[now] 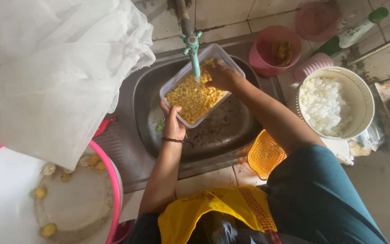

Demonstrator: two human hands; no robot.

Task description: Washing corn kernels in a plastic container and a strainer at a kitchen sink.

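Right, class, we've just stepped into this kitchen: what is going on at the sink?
A person stands at a metal sink, holding a clear rectangular container of yellow corn kernels under a teal tap. The left hand grips the container's near edge, while the right hand reaches into the kernels. Beside the sink sit a colander of white rice, a pink bowl and an orange strainer.

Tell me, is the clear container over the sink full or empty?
Mostly full: yellow kernels cover the clear container, held by the left hand.
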